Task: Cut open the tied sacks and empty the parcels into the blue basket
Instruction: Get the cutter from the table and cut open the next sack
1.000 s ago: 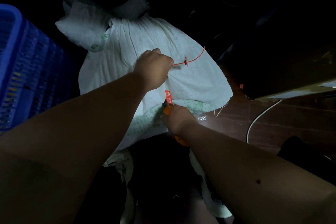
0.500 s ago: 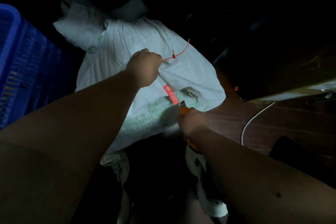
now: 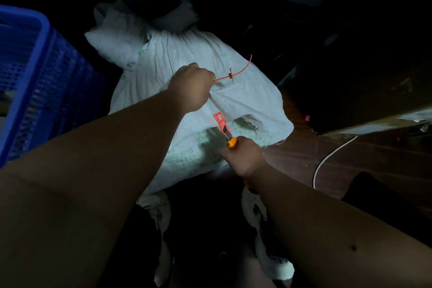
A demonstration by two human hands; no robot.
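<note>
- Blue basket [image 3: 35, 82]: cut off at the left edge; inside not visible.
- Knife [image 3: 230, 138]: handle mostly hidden in the right hand [image 3: 245, 159].
- Red tie [image 3: 233, 75]: near end hidden inside the left hand [image 3: 191, 86].
- Sack [image 3: 233, 100]: green print too dim to read.
- White cable [image 3: 327, 159]: both ends lost in darkness.

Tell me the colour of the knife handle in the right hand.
Orange; the knife handle shows in the head view.

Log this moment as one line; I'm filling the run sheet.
left hand: grips red tie | right hand: holds orange knife, blade at white sack | blue basket: left of sack
</note>
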